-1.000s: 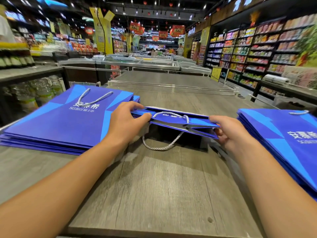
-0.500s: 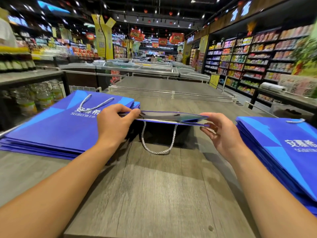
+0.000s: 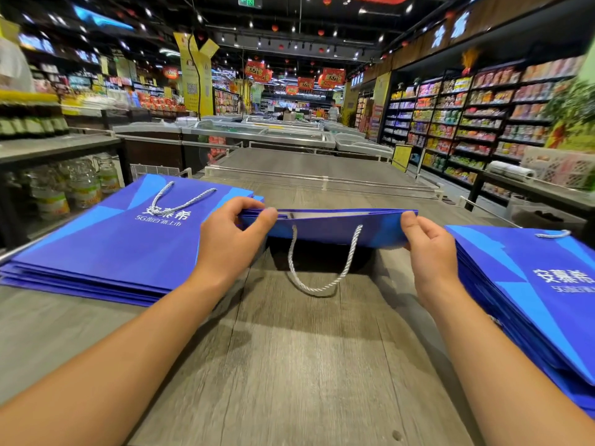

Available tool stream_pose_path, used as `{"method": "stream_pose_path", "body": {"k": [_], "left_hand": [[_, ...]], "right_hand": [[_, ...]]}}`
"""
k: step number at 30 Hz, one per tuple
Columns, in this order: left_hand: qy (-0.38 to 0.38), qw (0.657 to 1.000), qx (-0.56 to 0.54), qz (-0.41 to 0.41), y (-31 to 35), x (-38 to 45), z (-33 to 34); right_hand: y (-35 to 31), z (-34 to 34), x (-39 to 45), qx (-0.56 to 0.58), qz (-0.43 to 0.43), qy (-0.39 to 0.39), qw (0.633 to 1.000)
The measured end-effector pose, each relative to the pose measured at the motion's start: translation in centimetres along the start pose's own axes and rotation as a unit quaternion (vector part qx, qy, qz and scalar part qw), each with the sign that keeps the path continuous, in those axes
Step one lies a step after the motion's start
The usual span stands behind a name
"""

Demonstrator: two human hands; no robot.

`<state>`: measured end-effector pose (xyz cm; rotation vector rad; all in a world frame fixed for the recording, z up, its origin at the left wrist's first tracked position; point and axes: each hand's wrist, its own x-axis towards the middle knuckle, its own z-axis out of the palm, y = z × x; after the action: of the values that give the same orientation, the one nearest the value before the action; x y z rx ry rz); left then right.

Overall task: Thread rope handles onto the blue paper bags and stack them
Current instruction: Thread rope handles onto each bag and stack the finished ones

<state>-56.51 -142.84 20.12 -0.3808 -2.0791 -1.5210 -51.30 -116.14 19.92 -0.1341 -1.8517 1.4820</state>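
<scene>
A flat blue paper bag (image 3: 335,228) hangs in the air over the grey wooden table (image 3: 289,365), seen almost edge-on. My left hand (image 3: 230,239) pinches its left top corner and my right hand (image 3: 429,249) pinches its right top corner. A white rope handle (image 3: 317,275) dangles in a loop from the bag's near side. A stack of blue bags with rope handles (image 3: 122,239) lies flat on the left. Another stack of blue bags (image 3: 531,294) lies on the right.
Past the table stand chest freezers (image 3: 264,133). Shelves of goods (image 3: 483,123) line the right aisle, and jars (image 3: 77,185) sit on a low shelf at the left. A rail (image 3: 322,181) crosses the table's far part.
Both hands have lifted the bag and tilted it until its near face shows. The rope loop now hangs lower and straighter.
</scene>
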Motion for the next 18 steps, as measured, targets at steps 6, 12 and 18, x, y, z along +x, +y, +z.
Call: {"method": "stream_pose_path", "body": {"k": [6,12,18], "left_hand": [[-0.100,0.994,-0.035,-0.036,-0.54,-0.15,0.69],[-0.100,0.995,0.013,-0.026,-0.58,-0.19,0.81],[-0.024,0.998,-0.016,-0.059,0.11,0.32,0.21]], "right_hand": [[0.17,-0.18,0.50,0.067,0.106,0.064,0.990],[0.47,-0.03,0.78,0.074,0.150,0.080,0.983],[0.92,-0.19,0.16,0.022,0.057,-0.037,0.997]]}}
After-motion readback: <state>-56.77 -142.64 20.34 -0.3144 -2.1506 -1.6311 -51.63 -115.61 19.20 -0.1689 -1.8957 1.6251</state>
